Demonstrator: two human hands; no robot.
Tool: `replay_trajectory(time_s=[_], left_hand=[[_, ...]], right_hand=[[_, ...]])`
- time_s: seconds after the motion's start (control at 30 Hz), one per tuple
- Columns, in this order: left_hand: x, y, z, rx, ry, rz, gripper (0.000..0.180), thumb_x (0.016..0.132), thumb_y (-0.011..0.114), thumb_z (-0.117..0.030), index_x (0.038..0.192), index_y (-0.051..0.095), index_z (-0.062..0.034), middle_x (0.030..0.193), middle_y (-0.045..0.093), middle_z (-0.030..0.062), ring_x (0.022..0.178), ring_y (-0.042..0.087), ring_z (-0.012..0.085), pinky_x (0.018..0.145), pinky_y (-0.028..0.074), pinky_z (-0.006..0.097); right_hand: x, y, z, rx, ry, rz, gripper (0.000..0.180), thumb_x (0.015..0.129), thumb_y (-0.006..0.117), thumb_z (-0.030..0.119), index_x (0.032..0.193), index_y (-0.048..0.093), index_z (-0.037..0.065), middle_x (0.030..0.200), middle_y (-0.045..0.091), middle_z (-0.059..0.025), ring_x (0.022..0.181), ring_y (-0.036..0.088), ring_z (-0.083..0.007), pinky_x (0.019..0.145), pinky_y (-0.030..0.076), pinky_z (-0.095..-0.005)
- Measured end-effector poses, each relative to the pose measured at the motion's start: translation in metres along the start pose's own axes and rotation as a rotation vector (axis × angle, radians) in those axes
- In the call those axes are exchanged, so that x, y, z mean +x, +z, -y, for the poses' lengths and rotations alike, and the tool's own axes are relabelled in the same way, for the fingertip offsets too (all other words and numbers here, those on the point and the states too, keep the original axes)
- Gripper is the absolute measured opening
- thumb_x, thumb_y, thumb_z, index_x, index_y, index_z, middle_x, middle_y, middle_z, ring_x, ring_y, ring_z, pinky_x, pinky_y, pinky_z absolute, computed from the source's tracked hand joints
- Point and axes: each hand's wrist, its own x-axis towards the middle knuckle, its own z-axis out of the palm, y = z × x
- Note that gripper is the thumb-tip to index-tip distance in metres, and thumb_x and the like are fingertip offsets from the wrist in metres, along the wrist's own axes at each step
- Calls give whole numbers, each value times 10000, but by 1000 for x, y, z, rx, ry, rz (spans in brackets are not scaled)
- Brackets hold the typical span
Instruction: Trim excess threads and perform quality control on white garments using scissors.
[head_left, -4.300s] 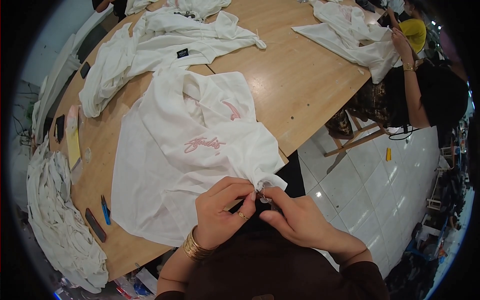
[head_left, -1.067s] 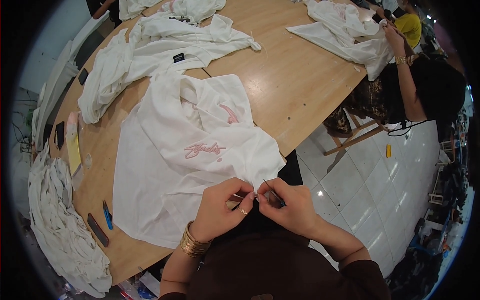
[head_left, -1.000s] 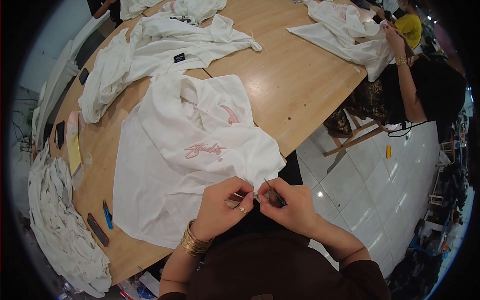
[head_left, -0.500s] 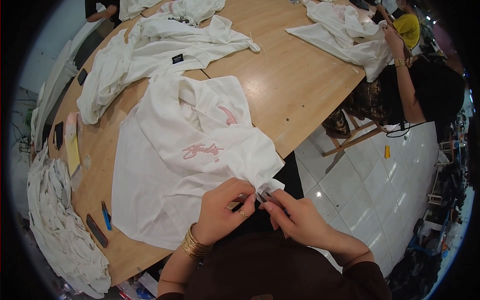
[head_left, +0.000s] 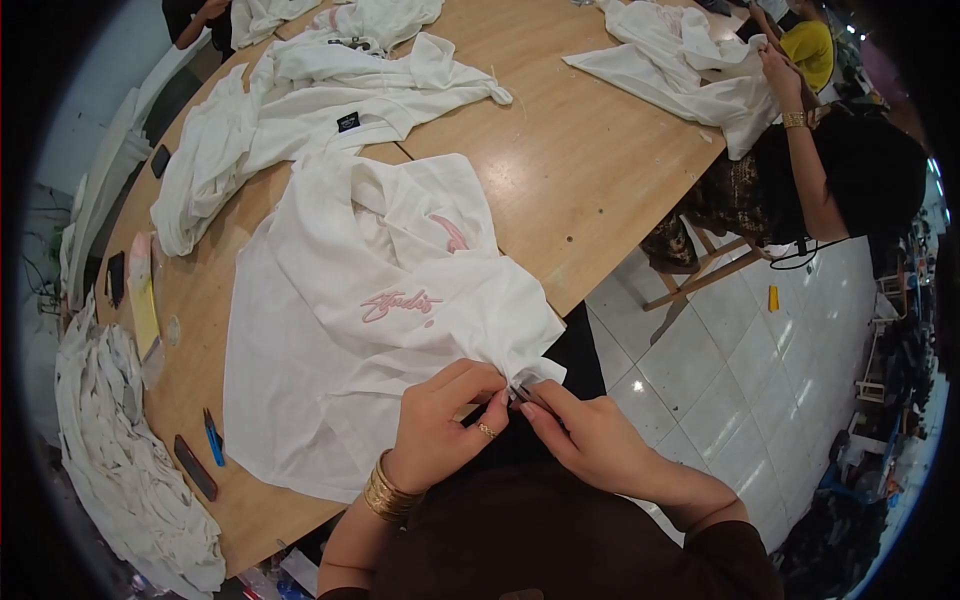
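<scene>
A white shirt (head_left: 300, 370) with raised pink embroidery lies spread at the table's near edge. Its gathered corner hangs over that edge in front of me. My left hand (head_left: 450, 410), with gold bangles and a ring, pinches this corner between thumb and fingers. Close against those fingertips, my right hand (head_left: 600, 440) is closed on a small, slim metal tool (head_left: 522, 392), mostly hidden by the fingers, so its exact kind does not show. The tool's tip meets the pinched cloth.
Blue-handled snips (head_left: 213, 438) and a dark, narrow object (head_left: 195, 468) lie left on the wooden table (head_left: 540, 170). Beyond them is a heap of white cloth (head_left: 130, 470). More white garments (head_left: 300, 100) cover the far side. A co-worker (head_left: 850, 170) sits at right, handling white cloth (head_left: 690, 70).
The view has shifted slightly. My right hand's fingers have curled in closer around the tool, while my left hand keeps its pinch on the shirt. At upper left, another person's hand has moved.
</scene>
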Motion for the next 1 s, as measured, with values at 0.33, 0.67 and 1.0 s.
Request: replay_trajectory(time_s=[0.33,0.67,1.0], left_hand=[[-1,2,-1,3,30,4,103,749,646,-4,842,606,-24,818,624,63,665,630,177,603,503,253],[-6,3,7,-263,-141,23,95,774,634,-2,866,610,-4,838,625,58,722,610,143,648,514,244],[-5,3,4,-212,-100,7,102,775,640,1,874,614,-5,838,625,68,719,611,146,656,523,246]], right_hand=[[4,-1,-1,243,206,119,187,968,445,227,977,481,44,650,554,-158,595,572,-362,507,427,-395],[6,-5,5,560,395,151,329,1008,348,273,831,504,45,529,425,-19,470,417,-99,477,357,-259],[4,-11,16,437,383,201,369,1009,333,303,835,515,34,519,430,-33,478,441,-122,495,378,-275]])
